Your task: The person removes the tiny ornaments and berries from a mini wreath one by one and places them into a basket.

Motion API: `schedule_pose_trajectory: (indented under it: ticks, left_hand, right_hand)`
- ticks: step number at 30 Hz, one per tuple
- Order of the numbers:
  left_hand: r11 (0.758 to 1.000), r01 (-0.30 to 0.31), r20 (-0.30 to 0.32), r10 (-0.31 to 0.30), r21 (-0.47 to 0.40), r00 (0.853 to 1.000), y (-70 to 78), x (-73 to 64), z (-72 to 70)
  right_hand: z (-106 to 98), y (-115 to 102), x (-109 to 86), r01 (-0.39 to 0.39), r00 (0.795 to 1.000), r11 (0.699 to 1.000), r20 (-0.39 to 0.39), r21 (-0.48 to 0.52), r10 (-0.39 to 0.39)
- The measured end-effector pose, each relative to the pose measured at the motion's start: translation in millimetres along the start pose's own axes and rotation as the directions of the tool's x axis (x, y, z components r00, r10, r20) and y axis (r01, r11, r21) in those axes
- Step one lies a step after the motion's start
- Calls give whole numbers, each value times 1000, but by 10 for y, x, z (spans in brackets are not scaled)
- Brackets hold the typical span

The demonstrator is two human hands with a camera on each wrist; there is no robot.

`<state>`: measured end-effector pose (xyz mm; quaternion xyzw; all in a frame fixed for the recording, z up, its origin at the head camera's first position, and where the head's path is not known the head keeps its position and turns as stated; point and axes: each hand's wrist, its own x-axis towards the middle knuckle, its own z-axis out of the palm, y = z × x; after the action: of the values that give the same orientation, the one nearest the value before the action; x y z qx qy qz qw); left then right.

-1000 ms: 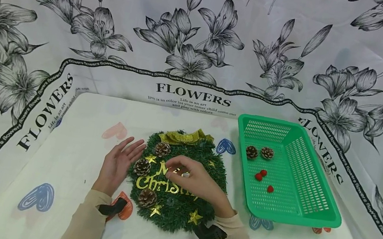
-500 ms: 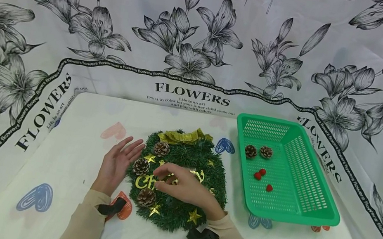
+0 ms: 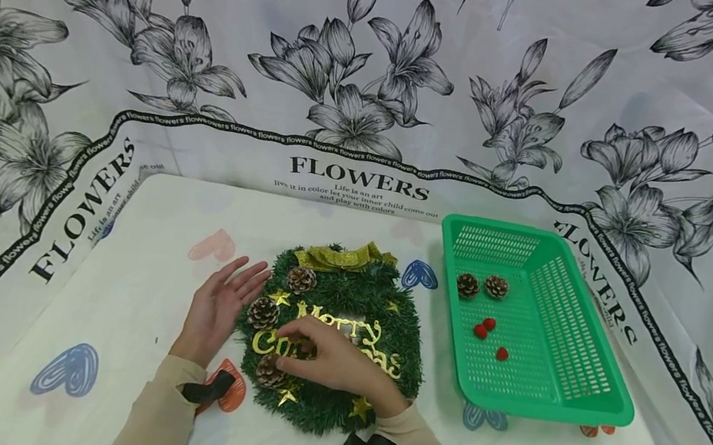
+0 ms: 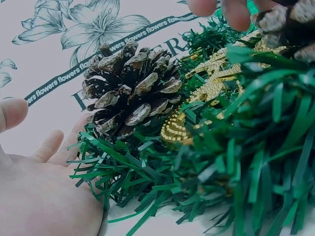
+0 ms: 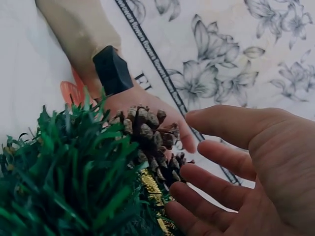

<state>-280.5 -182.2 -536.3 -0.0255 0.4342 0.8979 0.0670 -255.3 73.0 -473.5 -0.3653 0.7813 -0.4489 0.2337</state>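
A green tinsel wreath [image 3: 326, 412] lies on the table with gold "Merry Christmas" lettering [image 3: 354, 327], gold stars and a gold ribbon [image 3: 344, 258]. Along its left side sit three pinecones: an upper one [image 3: 302, 278], a middle one [image 3: 263, 313] and a lower one [image 3: 269, 370]. Beside the left edge, my left hand [image 3: 212, 312] lies palm up, its fingers extended; nothing is in it. Over the lettering, my right hand [image 3: 335, 359] hovers with loosely bent fingers near the lower pinecone. In the right wrist view, its fingers [image 5: 211, 187] are spread apart and hold nothing.
Right of the wreath stands a green plastic basket [image 3: 551, 409]. Inside lie two pinecones [image 3: 482, 286] and three small red berries [image 3: 484, 328]. A white cloth [image 3: 130, 280] with printed hearts covers the table, and a flower-printed sheet [image 3: 378, 86] hangs behind.
My right hand has shifted left and lower across the wreath toward the lower pinecone, uncovering the word "Merry". My left hand stays in place, and the basket's contents look the same.
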Motion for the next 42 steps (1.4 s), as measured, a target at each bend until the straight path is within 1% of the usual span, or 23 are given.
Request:
schedule_pose_trajectory:
  ticks: [4,6,13,18,24,28,32,37,42]
  left_hand:
    - [1000,-1,3,1,8,1000,-5,12,-5]
    - [1000,0,1,0,11,1000,-6,14,-7]
    - [1000,4,-5,-4,7,1000,1,11,-8]
    - [1000,1,-5,-1,17,1000,-2,5,-10]
    - [1000,-2,-2,2,-8,1000,1,2,-13]
    - [1000,-6,14,6,-15,1000,-4,11,-7]
    - [1000,-11,24,11,1,1000,-9,14,1]
    - [1000,-11,19,11,3,1000,-9,16,-3]
    - [1000,-14,11,14,-1,1000,-7,5,-17]
  right_hand:
    - [5,6,-1,-13,1000,1000,23,-3,14]
    - [10,18,-2,-25,999,999,40,-21,26]
    - [45,48,3,-17,994,983,103,-183,37]
    - [59,38,5,1,991,973,129,-231,30]
    - [72,33,9,22,989,953,144,-303,23]
    - [68,21,-6,3,990,950,138,-311,42]
    - [66,6,-12,0,991,952,126,-305,40]
    - [72,-14,-11,9,992,950,123,-311,31]
    - [82,-7,0,1,992,950,121,-312,39]
